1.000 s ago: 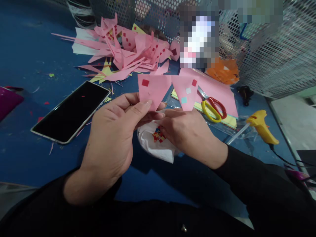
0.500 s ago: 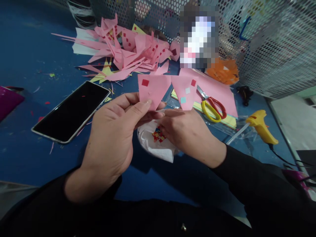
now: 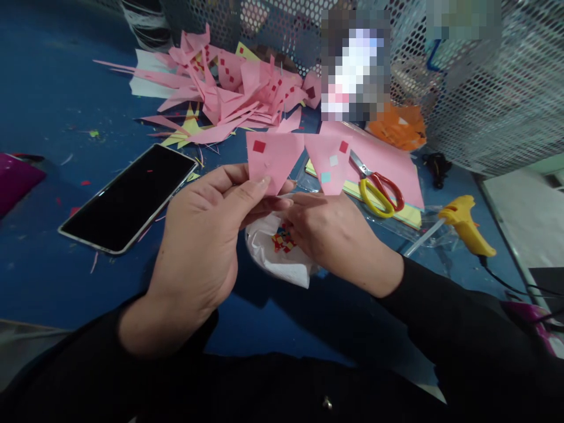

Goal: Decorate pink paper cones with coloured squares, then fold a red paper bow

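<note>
My left hand (image 3: 207, 229) pinches a pink paper piece (image 3: 271, 155) between thumb and fingers. Red, white and pale blue squares dot its two flaps, which meet at the top. My right hand (image 3: 328, 226) is closed beside the left fingertips, with the right flap rising behind its knuckles. Its fingertips are hidden, so what they hold cannot be made out. Under both hands, a container lined with white tissue (image 3: 286, 271) holds small coloured paper bits (image 3: 282, 242).
Pink paper cutouts (image 3: 247, 88) are heaped at the back. A phone (image 3: 127, 200) lies left. Scissors (image 3: 381, 194) rest on stacked paper sheets (image 3: 396, 170) at right, near a yellow glue gun (image 3: 469, 223) and crumpled orange paper (image 3: 399, 128). Perforated metal baskets (image 3: 497, 88) stand behind.
The right flap has shifted very slightly left with my right hand. My left hand keeps its hold on the pink paper, almost still.
</note>
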The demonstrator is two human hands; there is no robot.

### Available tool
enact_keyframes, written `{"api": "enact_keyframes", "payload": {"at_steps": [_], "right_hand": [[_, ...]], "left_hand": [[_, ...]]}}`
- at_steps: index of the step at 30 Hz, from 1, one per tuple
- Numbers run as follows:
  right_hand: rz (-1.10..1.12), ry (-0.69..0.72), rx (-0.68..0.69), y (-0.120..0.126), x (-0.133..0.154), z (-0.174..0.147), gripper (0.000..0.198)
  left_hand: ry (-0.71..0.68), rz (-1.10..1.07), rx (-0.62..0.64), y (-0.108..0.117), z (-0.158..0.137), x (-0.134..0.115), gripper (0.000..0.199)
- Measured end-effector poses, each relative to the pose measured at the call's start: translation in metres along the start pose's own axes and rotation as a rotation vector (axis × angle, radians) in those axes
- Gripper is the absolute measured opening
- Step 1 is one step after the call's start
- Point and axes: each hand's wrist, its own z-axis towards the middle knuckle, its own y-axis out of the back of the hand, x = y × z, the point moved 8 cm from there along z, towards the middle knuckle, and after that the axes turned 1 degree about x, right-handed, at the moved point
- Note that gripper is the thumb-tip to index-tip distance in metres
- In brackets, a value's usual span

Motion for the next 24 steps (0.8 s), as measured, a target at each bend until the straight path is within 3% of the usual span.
{"api": "enact_keyframes", "payload": {"at_steps": [6, 14, 19, 24], "right_hand": [[0.135, -0.087, -0.025, 0.004, -0.01, -0.003, 0.013], [0.488, -0.282, -0.328, 0.035, -0.044, -0.025, 0.008], [0.144, -0.347, -0.464, 0.046, -0.064, -0.038, 0.013], [-0.045, -0.295, -0.401, 0.04, -0.069, -0.044, 0.019]], "left_hand": [[-0.007, 0.001, 0.001, 0.001, 0.001, 0.001, 0.01], [-0.016, -0.025, -0.01, 0.002, 0.002, 0.002, 0.007], [-0.018, -0.035, 0.0, 0.001, 0.002, 0.001, 0.008], [-0.006, -0.032, -0.005, 0.001, 0.001, 0.001, 0.009]]}}
